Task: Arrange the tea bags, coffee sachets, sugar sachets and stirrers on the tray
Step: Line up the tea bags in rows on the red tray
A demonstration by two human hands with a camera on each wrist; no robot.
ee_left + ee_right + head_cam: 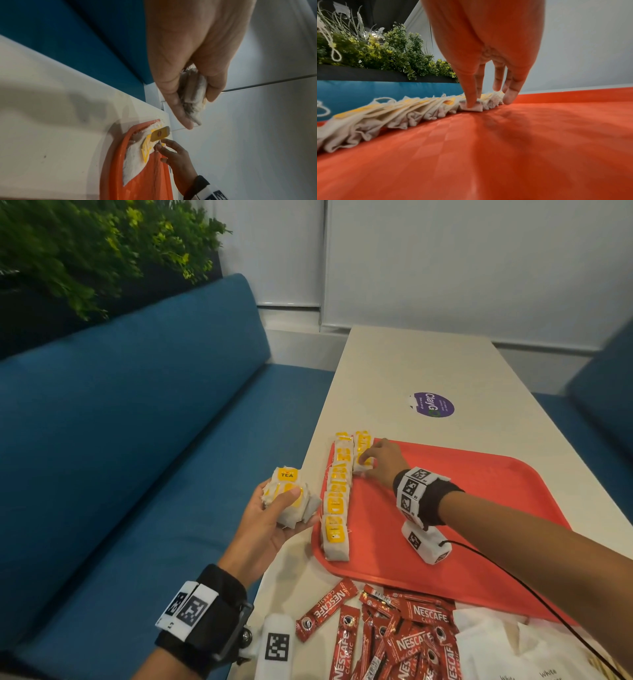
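Observation:
My left hand (274, 508) grips a bundle of white tea bags (291, 494) with yellow tags, held off the table's left edge. The left wrist view shows that bundle (192, 97) between thumb and fingers. A red tray (462, 508) holds a long row of tea bags (337, 501) along its left side. My right hand (366, 462) reaches to the tray's far left corner and pinches a tea bag (476, 107) at the near end of a short second row, thumb on one side, fingers on the other. Red coffee sachets (397, 635) lie in a heap in front of the tray.
White sachets (507, 652) lie at the near right beside the coffee heap. A purple sticker (433, 405) sits on the white table (428, 361) beyond the tray. A blue bench (137, 440) runs along the left, with plants (85, 251) behind it.

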